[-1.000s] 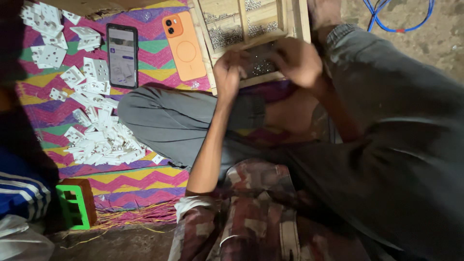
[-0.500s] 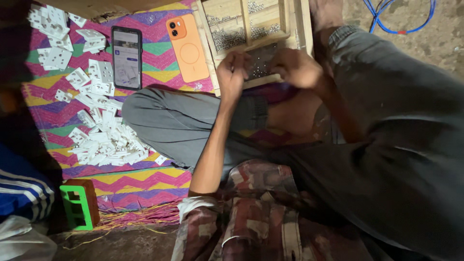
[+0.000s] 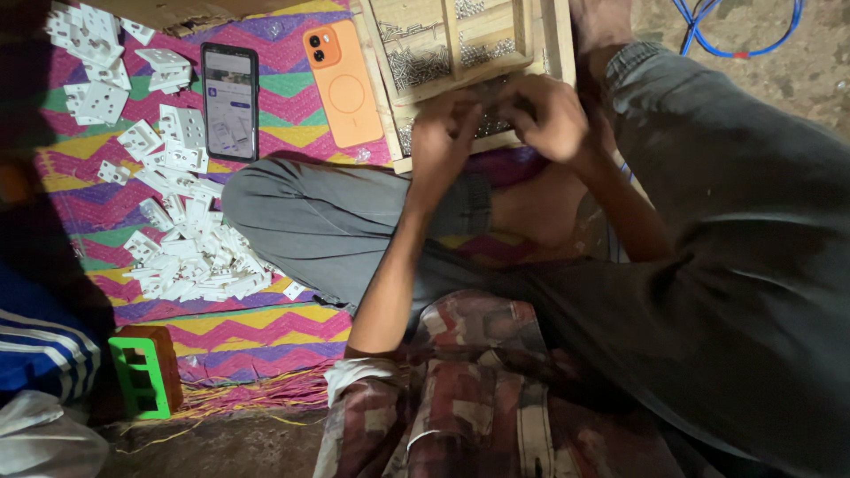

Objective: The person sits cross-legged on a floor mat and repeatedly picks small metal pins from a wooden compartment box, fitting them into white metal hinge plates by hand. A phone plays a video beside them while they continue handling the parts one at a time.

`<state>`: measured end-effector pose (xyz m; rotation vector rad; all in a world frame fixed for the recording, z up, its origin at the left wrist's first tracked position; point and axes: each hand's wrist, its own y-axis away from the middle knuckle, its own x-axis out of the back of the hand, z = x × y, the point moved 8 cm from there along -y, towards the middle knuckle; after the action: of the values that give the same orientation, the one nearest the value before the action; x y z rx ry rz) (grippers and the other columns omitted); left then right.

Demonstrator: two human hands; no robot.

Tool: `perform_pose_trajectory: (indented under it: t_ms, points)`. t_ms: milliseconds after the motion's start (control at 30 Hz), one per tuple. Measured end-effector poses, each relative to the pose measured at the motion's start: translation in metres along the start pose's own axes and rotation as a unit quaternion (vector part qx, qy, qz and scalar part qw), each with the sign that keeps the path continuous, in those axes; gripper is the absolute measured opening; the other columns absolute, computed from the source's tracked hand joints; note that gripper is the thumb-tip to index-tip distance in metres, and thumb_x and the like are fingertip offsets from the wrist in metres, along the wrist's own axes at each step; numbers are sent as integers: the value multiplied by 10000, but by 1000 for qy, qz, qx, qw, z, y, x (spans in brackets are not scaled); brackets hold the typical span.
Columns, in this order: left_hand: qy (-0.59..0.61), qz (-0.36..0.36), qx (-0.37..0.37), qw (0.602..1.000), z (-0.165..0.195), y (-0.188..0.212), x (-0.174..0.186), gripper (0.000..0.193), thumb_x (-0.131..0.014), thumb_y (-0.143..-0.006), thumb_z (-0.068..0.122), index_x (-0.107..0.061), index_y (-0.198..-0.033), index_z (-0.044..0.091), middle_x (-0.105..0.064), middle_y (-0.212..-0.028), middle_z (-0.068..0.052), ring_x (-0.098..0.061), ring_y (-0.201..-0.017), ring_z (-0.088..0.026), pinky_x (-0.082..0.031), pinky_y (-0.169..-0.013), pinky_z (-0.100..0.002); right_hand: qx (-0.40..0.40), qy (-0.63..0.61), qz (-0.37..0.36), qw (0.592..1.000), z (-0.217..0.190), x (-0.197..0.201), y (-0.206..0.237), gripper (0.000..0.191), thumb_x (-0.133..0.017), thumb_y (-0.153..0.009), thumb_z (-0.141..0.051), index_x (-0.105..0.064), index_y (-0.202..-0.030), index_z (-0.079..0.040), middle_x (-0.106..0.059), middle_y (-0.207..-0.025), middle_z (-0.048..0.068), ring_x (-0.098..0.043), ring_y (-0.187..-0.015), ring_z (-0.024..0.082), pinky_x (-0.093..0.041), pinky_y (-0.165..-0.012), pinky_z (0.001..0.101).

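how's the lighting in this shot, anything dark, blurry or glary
Head view: light is uneven, brightest on the zigzag woven mat and pile of white plastic socket plates; the left edge falls into deep shadow; the left hand and right hand over the wooden compartment tray look slightly soft; the black phone's lit screen shows mild glare.

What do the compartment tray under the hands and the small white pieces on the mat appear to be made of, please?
Tray: apparently unfinished wood, pale, with slat dividers. White pieces: likely moulded plastic, smooth and uniform. Both hands work over the tray.
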<state>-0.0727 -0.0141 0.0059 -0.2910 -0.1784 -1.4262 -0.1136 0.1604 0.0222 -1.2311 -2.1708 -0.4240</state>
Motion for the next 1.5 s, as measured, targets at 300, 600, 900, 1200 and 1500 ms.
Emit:
perform_pose_trajectory:
  t_ms: [300, 600, 900, 1200, 1500]
  points:
    - [-8, -3, -71, 997, 22, 1, 0, 174, -735, -944, 74, -730, -1117, 85, -751, -1058, -93, -764, -849, -231, -612, -741, -335, -108, -239, -8, 965, 13, -13, 0, 217, -703, -1005, -31, -647, -1214, -14, -692, -998, 20, -641, -863, 51, -513, -700, 205]
    - [-11, 15, -35, 999, 13, 2, 2, 96, -768, -926, 124, -727, -998, 75, -747, -933, -80, -740, -751, -215, -576, -655, -333, -115, -210, 16, 971, 18, -27, 9, 165, -683, -1015, -52, -725, -1174, -38, -741, -988, 46, -651, -763, 68, -490, -636, 205]
    - [-104, 45, -109, 988, 28, 8, 7, 89, -754, -923, 130, -707, -981, 83, -705, -936, -91, -702, -814, -285, -553, -730, -394, -135, -221, -20, 966, 24, -34, 12, 210, -687, -1038, -104, -742, -1227, -30, -754, -989, 72, -641, -802, 97, -498, -695, 234]
    - [-168, 35, -173, 970, 40, 13, 3, 177, -754, -902, 80, -687, -1065, 83, -687, -1024, -80, -695, -929, -297, -560, -827, -404, -141, -369, -21, 918, 36, -39, 6, 156, -693, -1007, -25, -715, -1137, 58, -757, -1042, 127, -736, -946, 172, -602, -868, 317]
    - [-111, 42, -152, 981, 56, 11, 10, 206, -751, -893, 62, -715, -1095, 82, -703, -1068, -84, -690, -990, -300, -563, -857, -397, -170, -497, 19, 851, 61, -49, 13, 126, -656, -1064, -74, -711, -1127, 21, -727, -988, 84, -670, -884, 138, -549, -833, 275]
